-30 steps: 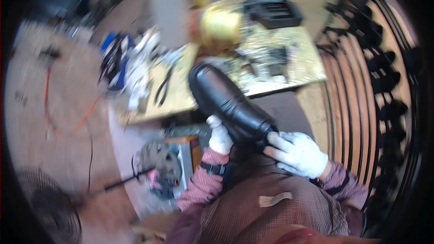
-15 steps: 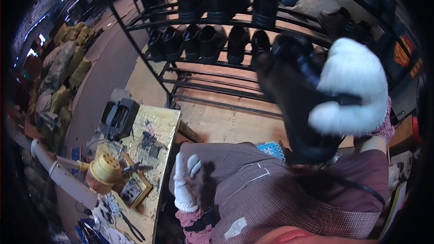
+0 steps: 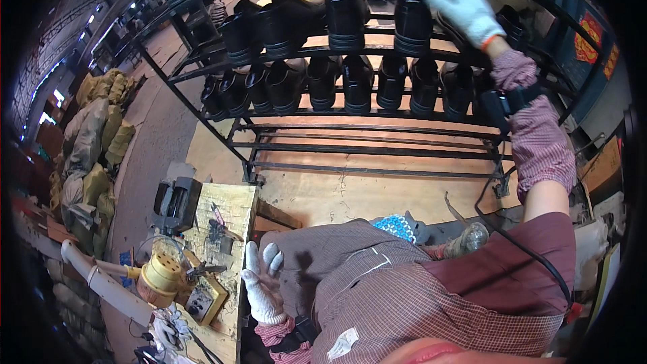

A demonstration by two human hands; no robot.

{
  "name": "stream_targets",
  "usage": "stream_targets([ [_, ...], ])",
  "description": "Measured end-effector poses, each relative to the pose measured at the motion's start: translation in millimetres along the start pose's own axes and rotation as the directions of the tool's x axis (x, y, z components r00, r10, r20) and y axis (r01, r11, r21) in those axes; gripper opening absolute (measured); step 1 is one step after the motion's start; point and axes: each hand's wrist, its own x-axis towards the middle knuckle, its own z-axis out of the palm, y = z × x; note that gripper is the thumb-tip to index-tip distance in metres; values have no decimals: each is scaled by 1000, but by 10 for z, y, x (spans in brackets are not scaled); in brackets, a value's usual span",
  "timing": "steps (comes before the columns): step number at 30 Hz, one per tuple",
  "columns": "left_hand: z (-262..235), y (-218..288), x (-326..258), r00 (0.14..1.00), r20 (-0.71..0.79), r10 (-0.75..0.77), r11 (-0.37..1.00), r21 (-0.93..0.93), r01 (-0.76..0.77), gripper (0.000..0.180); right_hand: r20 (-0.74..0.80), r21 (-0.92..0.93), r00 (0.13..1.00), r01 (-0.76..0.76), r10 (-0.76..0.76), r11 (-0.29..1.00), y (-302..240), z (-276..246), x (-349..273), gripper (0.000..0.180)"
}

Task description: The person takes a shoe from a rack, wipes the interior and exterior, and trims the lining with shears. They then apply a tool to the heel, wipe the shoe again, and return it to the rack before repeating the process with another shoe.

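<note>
Sacks: a pile of tan and grey sacks (image 3: 84, 148) stands beside the walkway at the far left.
Jointed arm: a pale tubular arm (image 3: 111, 290) reaches toward the counter from the left.
Yellow unit: a round yellow housing (image 3: 162, 273) with a perforated top, tilted.
Black case: an open-fronted black item (image 3: 176, 202), at the counter's far end.
Control box: a yellow-edged box (image 3: 205, 300), tilted, near the yellow unit.
Counter: a pale, worn top (image 3: 239, 205) carrying the equipment and small tools.
Left hand: the white-gloved left hand (image 3: 264, 286) is raised just beside the counter's edge, fingers apart.
Rack: a black metal frame (image 3: 252, 174) stands ahead of the person, with dark shoes in rows.
Lower row: black shoes (image 3: 322, 84) stand side by side, heels toward the person.
Apron: a brown checked garment (image 3: 404, 290) covers the person's front.
Black shoe: one shoe (image 3: 412, 23) stands upright in the row above, immediately left of the right hand.
Right hand: the gloved right hand (image 3: 465, 10) extends over the rack, fingers outstretched and not clamped; contact with the black shoe cannot be told.
Cord: a black cord (image 3: 532, 253) runs below the right arm.
Red panel: a red-and-gold decoration (image 3: 588, 37) hangs at the far right.
</note>
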Motion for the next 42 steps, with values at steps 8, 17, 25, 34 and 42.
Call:
stream_targets([
  [8,-52,-114,-24,998,-58,-30,989,-147,21,87,124,-676,992,74,14,733,-264,-365,-460,50],
  [17,-94,-263,-257,992,-49,119,979,-160,-125,86,346,791,728,113,-592,601,-2777,-151,-607,25],
  [25,-286,-326,-638,771,-539,339,592,-515,-620,101,-267,961,248,135,-931,-239,-4531,594,-1230,41],
  [34,-1252,59,-920,422,-883,207,677,-182,-713,90,-177,923,330,384,-927,-40,-4639,941,-1585,34],
  [42,-1677,541,-794,372,-917,148,837,-85,-541,94,138,934,492,225,-860,278,-4074,1215,-1890,24],
])
